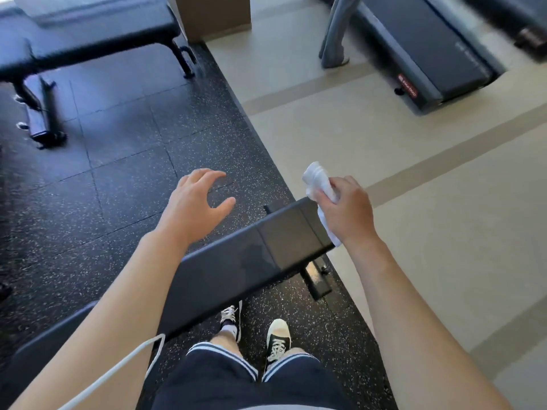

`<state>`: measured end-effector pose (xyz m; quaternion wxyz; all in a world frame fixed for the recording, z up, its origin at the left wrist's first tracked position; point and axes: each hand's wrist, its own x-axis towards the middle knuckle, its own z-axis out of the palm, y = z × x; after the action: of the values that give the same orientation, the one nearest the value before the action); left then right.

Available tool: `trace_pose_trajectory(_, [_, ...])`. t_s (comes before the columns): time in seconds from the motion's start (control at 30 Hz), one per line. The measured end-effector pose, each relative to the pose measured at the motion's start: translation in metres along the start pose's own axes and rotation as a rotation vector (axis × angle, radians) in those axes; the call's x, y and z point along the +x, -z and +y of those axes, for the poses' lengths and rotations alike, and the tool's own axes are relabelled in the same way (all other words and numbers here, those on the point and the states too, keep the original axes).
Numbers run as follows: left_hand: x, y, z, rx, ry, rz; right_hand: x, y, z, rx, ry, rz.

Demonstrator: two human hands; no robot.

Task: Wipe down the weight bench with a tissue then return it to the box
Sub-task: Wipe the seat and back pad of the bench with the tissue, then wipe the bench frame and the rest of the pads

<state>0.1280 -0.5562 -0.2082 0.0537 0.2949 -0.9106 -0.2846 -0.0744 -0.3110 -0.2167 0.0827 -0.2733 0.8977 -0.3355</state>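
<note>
The right hand (344, 211) has its grip curled round a crumpled white tissue (318, 180) — soft, bunched folds — at the far end of the weight bench (251, 261), a long, smooth black padded surface. The left hand (196, 202) hovers released, fingers spread, over speckled rubber floor tiles (118, 173).

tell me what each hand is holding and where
The right hand grips a white tissue around its middle, both ends sticking out; the left hand holds nothing.
</note>
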Motion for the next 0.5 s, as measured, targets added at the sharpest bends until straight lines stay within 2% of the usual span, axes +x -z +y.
trace_pose_trajectory(0.2, [-0.054, 0.041, 0.023, -0.021, 0.038, 0.131, -0.020, 0.035, -0.041, 0.044, 0.075, -0.054])
trace_pose_trajectory(0.5, [-0.127, 0.090, 0.019, -0.036, 0.123, 0.229, -0.042, 0.056, -0.097, 0.046, 0.168, -0.080])
